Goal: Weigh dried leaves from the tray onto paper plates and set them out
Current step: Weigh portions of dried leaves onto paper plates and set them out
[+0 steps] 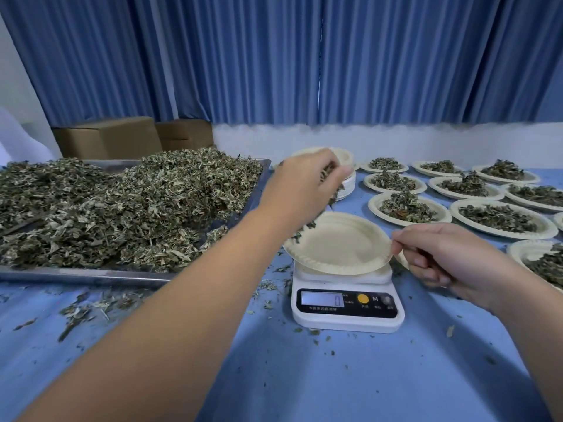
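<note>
A handful of dried leaves (332,200) hung just above the empty plate (338,245) on the scale (347,312), grasped in the curled fingers (340,172) of the left hand (304,184), ready to drop. The right hand (441,254) pinched the plate's right rim, probably to steady it. The tray (91,274) lay left; filled plates (499,219) stood far right.

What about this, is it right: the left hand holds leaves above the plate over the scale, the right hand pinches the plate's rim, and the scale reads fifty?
No: the head view shows the scale reading 0, not fifty. The left hand does hold leaves above the plate, and the right hand pinches its rim.
</note>
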Motion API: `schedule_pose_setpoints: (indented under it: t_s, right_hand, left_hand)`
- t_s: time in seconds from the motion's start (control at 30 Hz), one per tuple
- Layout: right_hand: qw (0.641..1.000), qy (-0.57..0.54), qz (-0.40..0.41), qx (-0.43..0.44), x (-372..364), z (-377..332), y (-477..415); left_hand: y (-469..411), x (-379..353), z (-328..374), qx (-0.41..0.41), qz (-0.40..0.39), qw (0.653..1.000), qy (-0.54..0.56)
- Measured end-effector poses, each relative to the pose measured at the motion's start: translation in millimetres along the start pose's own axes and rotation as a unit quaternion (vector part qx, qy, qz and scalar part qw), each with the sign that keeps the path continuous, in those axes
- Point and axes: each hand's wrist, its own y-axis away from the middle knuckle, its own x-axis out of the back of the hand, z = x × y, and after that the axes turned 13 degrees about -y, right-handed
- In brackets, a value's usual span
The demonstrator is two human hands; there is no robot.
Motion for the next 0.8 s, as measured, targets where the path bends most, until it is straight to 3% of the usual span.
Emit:
schedule_pose_setpoints:
  t_s: [0.1, 0.2, 0.27, 0.37, 0.53, 0.67, 0.8]
  right_hand:
    - [1.0, 0.001, 0.001, 0.003, -1, 0, 0]
    - [1.0, 0.002, -0.004, 0.005, -1, -1, 0]
    - [1.0, 0.005, -0.007, 0.004, -1, 0, 0]
    - [1.0, 0.008, -0.008, 0.004, -1, 0, 0]
    - [1.0, 0.008, -0.004, 0.009, 1, -1, 0]
    - [1.0, 0.007, -0.002, 0.014, 1, 0, -1]
    - [1.0, 0.002, -0.001, 0.017, 3, 1, -1]
  left_hand:
    - [7, -21, 5, -0.074, -0.105, 0.992, 0.016]
    - [15, -27, 4, -0.095, -0.2, 0.974, 0.041]
    - [20, -26, 2, -0.087, -0.227, 0.967, 0.08]
    - [23, -12, -5, -0.068, -0.206, 0.969, 0.119]
    - [31, 26, -33, -0.043, -0.188, 0.981, -0.016]
    - [62, 45, -51, -0.027, -0.241, 0.954, -0.174]
    - [107, 34, -44, -0.021, -0.281, 0.93, -0.237]
